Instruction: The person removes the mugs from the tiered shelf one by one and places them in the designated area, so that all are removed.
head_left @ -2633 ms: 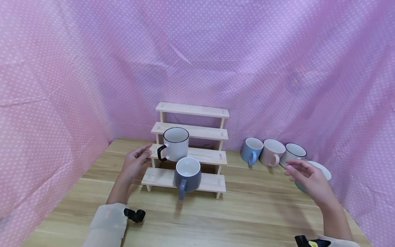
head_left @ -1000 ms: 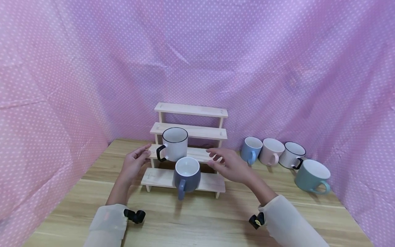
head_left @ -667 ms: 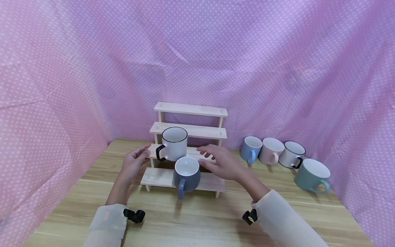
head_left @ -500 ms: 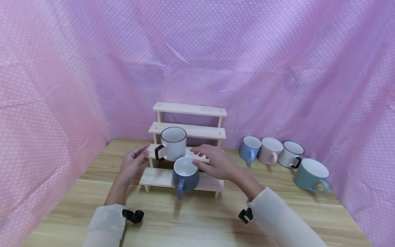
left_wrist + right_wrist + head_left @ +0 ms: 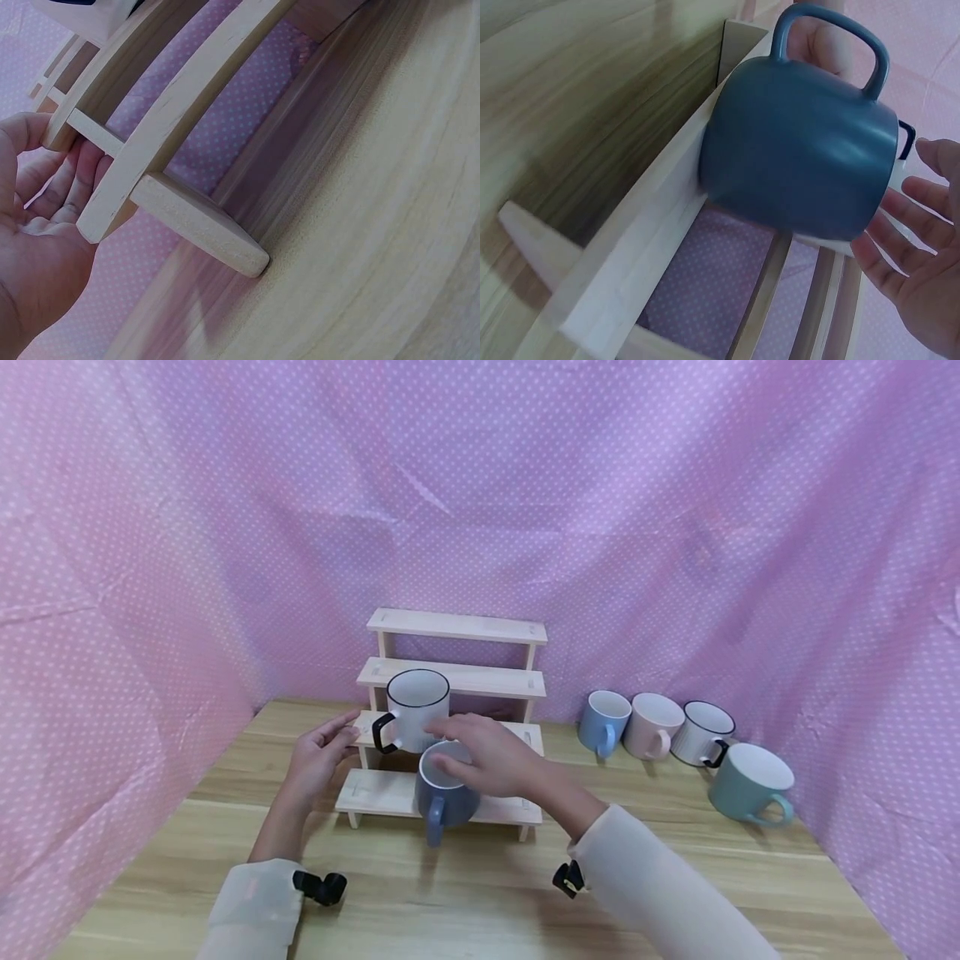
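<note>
Foreground: on the worktop (image 5: 420, 914), a stepped wooden stand (image 5: 457, 625) bears, on its lowest step (image 5: 377, 790), a slate-blue mug (image 5: 461, 806), upright, handle toward the person. The step in hand appears to be a reach for this mug; it is probably done best by bringing the thumb to one side of the wall and the fingers to the other, gripping evenly without pushing rearward, with the stand held steady.

Middle ground: the right hand (image 5: 493, 757) is spread, its thumb above the mug's mouth; contact cannot be told. The mug thus lies just below the palm, to its left. The left hand (image 5: 315, 758) pinches the left end of the second step (image 5: 528, 739), thumb above, fingers beneath. On that step, behind the slate-blue mug and near the right fingertips, stands a black-rimmed white mug (image 5: 407, 728), handle to the left.

Background, right, well apart from both hands: a green mug (image 5: 738, 789), a ribbed white mug (image 5: 687, 743), a pale pink mug (image 5: 645, 729) and a light-blue mug (image 5: 594, 723); beyond hangs a polka-dot cloth (image 5: 480, 485)
</note>
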A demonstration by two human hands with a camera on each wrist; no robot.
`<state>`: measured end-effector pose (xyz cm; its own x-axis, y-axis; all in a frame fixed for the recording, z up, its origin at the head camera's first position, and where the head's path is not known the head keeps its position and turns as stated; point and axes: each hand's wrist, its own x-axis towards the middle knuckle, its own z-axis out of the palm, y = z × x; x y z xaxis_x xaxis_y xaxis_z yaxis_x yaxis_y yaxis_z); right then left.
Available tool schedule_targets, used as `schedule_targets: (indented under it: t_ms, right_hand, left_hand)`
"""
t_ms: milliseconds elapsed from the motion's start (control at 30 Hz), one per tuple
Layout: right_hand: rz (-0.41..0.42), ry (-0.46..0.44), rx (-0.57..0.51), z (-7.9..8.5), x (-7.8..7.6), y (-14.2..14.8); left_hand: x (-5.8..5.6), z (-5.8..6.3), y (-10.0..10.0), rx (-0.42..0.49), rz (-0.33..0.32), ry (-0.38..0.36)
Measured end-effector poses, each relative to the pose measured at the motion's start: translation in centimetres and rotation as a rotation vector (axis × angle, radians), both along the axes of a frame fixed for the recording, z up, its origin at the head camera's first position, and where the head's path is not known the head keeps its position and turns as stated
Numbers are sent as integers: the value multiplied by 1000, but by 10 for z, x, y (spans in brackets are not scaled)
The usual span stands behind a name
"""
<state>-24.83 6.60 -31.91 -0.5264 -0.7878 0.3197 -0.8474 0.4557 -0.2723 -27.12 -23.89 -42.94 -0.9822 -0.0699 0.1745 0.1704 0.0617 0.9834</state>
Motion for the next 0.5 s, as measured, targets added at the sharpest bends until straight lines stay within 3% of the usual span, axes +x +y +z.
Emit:
schedule_targets:
  t_ms: [500]
  right_hand:
    - [66, -70, 7, 6, -6, -33]
  left_hand:
    - [1, 2, 1, -7, 7, -1]
